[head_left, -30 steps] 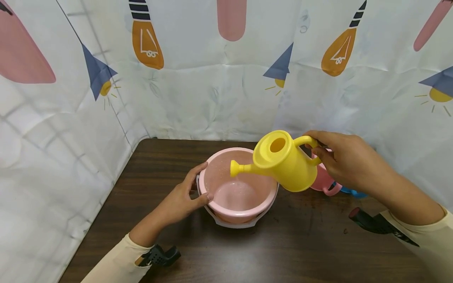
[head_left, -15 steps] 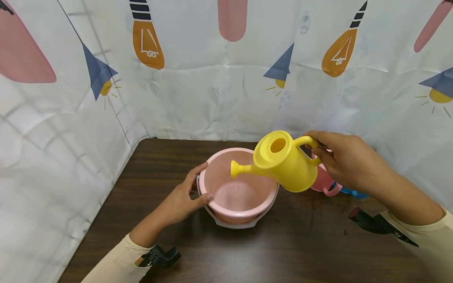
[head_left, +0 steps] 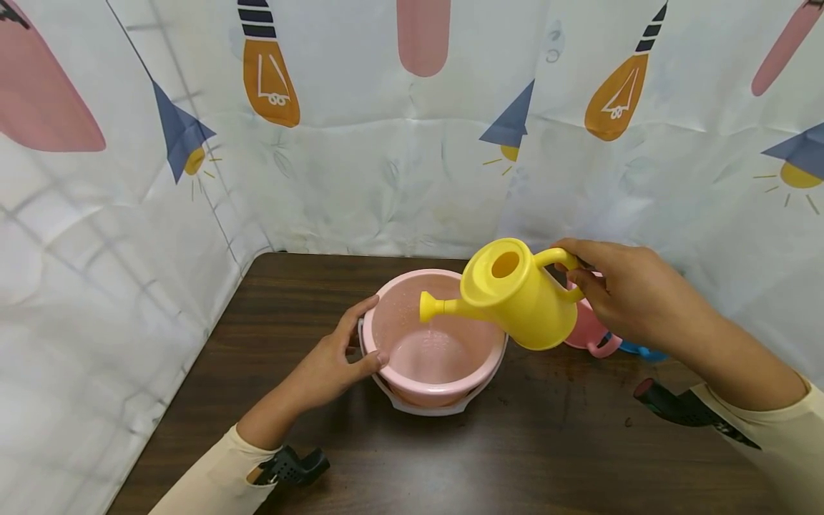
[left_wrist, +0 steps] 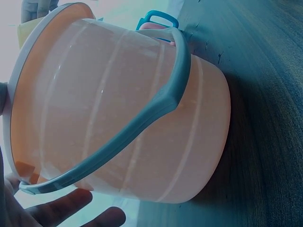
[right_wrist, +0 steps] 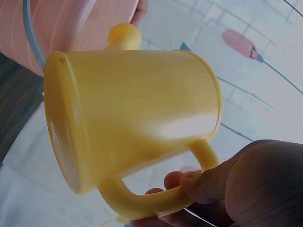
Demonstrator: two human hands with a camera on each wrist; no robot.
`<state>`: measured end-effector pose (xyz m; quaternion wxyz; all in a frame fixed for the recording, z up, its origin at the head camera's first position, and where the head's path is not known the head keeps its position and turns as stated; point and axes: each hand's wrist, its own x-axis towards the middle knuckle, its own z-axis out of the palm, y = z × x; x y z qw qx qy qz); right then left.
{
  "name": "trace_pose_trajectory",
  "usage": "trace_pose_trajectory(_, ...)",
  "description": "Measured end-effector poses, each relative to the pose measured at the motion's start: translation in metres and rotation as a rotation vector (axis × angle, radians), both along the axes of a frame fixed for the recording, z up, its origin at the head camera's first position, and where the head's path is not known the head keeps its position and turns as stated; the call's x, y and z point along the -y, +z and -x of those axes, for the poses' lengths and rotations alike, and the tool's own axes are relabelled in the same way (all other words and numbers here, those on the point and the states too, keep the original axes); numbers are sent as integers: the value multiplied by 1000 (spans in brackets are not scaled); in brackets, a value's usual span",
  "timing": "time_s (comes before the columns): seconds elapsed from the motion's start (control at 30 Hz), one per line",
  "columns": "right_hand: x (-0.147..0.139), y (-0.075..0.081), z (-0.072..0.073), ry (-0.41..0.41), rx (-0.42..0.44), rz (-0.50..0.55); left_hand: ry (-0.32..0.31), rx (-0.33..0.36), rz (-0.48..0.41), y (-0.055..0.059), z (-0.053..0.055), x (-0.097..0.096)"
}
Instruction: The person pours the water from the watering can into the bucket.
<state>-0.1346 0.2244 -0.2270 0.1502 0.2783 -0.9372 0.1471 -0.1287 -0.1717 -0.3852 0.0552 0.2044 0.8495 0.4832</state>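
My right hand grips the handle of a yellow watering can, tilted with its spout over a pink bucket. Fine streams of water fall from the spout's round head into the bucket, which has a little water at its bottom. With thumb and forefinger over the rim, my left hand holds the bucket's left side. In the left wrist view, the bucket's handle hangs down along its outer wall, and other fingers spread beside it. The right wrist view shows fingers wrapped round the can's handle.
Behind the watering can and right hand, a pink cup and a blue item stand partly hidden. Wet marks dot the dark wooden table near them. A printed white curtain encloses the table's back and left sides.
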Motion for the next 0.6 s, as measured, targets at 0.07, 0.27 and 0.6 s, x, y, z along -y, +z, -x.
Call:
trace_pose_trajectory(0.07, 0, 0, 0, 2, -3, 0, 0, 2, -1, 0, 0, 0)
trace_pose_trajectory(0.27, 0, 0, 1, 5, -4, 6, 2, 3, 4, 0, 0, 0)
trace_pose_trajectory(0.6, 0, 0, -1, 12, 2, 11, 3, -13, 7, -1, -1, 0)
